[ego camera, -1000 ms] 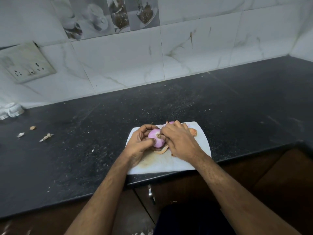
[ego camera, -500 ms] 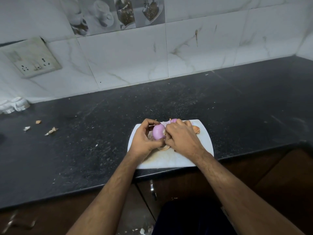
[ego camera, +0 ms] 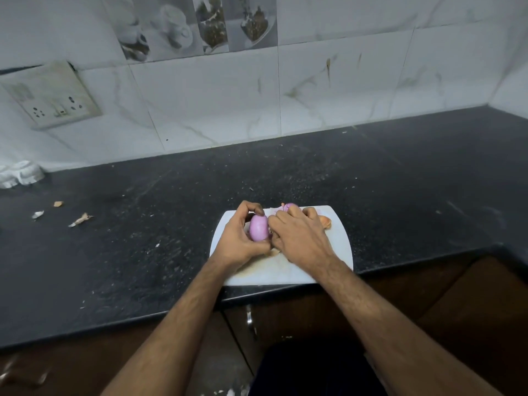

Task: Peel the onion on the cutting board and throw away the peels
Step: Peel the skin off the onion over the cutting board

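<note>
We see a pink peeled onion (ego camera: 258, 231) held just above the white cutting board (ego camera: 340, 238), near the front edge of the dark bench (ego camera: 143, 224). Our left hand (ego camera: 238, 241) curls around it, thumb and fingers gripping its sides, while our right hand (ego camera: 301, 238) presses close against its right end, fingers bent at it; what they pinch we cannot tell. A second pink onion (ego camera: 291, 207) and an orange peel (ego camera: 325, 221) lie behind the right hand. Peel scraps (ego camera: 81, 220) dot the bench at far left, below a wall socket (ego camera: 54, 95).
</note>
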